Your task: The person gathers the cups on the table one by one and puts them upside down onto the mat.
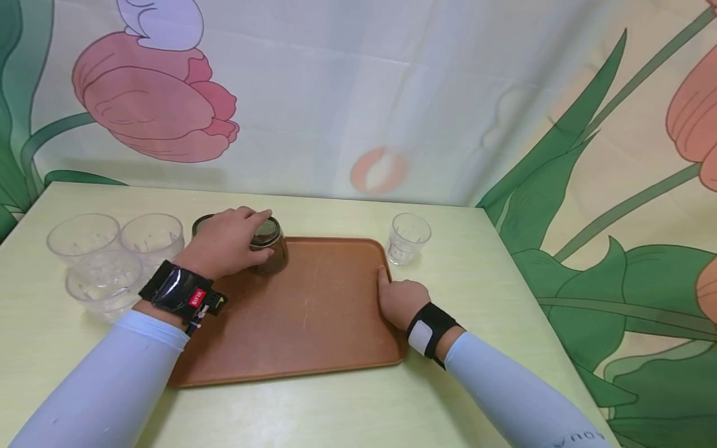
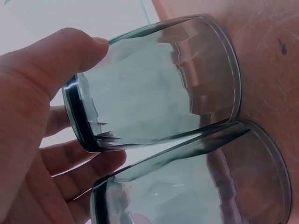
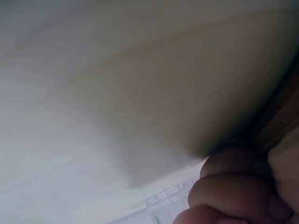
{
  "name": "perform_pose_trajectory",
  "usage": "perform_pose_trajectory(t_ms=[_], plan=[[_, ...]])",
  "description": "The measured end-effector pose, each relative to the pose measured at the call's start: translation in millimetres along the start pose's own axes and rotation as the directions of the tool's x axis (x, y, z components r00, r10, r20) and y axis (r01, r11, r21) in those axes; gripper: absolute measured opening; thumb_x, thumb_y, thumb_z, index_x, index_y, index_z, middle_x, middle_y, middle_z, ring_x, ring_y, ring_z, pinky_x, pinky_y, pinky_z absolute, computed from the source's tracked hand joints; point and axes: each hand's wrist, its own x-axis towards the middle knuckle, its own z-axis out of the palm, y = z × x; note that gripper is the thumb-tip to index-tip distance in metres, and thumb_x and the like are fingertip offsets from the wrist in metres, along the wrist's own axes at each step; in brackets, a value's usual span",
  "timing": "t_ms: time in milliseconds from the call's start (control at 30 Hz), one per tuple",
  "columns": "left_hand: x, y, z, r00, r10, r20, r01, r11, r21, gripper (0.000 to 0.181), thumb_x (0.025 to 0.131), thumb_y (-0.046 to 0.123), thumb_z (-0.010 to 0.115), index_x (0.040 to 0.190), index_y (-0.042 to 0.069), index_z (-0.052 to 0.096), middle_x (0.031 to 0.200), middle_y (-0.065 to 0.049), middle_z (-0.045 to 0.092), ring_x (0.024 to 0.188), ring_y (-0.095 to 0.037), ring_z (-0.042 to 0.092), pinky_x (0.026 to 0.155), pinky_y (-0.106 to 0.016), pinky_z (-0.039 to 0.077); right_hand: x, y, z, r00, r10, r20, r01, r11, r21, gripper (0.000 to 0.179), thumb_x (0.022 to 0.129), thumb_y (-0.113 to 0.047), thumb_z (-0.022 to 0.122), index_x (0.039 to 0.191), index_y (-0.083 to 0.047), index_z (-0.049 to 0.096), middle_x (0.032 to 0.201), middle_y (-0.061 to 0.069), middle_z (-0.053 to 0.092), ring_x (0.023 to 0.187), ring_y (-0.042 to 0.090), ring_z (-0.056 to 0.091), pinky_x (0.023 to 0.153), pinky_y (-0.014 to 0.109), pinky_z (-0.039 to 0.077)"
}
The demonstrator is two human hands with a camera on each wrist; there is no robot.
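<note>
My left hand (image 1: 226, 239) grips an upside-down tinted glass (image 1: 271, 258) by its base, at the back left of a brown tray (image 1: 313, 311). In the left wrist view, the thumb lies at the base of this clear greenish glass (image 2: 140, 88), and its rim rests on the tray. A second tinted glass (image 2: 187, 186) stands rim down right beside it, mostly hidden by the hand in the head view. My right hand (image 1: 404, 302) holds the tray's right edge, thumb on top. Curled fingers (image 3: 229, 191) show in the right wrist view, which is dark there.
Several clear plastic cups (image 1: 103, 277) stand grouped left of the tray, partly behind the left arm. One small clear cup (image 1: 409, 239) stands beyond the tray's back right corner. A pale table (image 1: 280, 417) lies beneath, with a printed curtain (image 1: 313, 93) behind it.
</note>
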Motion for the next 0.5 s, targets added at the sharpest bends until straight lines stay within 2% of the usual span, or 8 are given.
perform_pose_trajectory(t_ms=[300, 500], plan=[[1.0, 1.4, 4.7, 1.000, 0.007, -0.018, -0.006, 0.999, 0.033, 0.070, 0.086, 0.039, 0.075, 0.142, 0.003, 0.053, 0.126, -0.024, 0.062, 0.111, -0.040, 0.062, 0.091, -0.056, 0.054, 2.0, 0.1, 4.0, 1.000, 0.007, 0.007, -0.007, 1.000, -0.003, 0.052, 0.103, -0.015, 0.045, 0.153, -0.005, 0.037, 0.050, 0.001, 0.051, 0.043, 0.021, 0.049, 0.039, 0.037, 0.043], [-0.7, 0.4, 6.1, 1.000, 0.003, -0.030, -0.002, 1.000, 0.027, 0.073, 0.086, 0.039, 0.075, 0.143, 0.002, 0.050, 0.127, -0.023, 0.062, 0.111, -0.040, 0.062, 0.092, -0.056, 0.054, 0.3, 0.4, 2.3, 1.000, 0.001, -0.005, -0.001, 1.000, -0.006, 0.052, 0.103, -0.015, 0.045, 0.153, -0.005, 0.038, 0.049, 0.001, 0.050, 0.042, 0.020, 0.049, 0.038, 0.037, 0.043]])
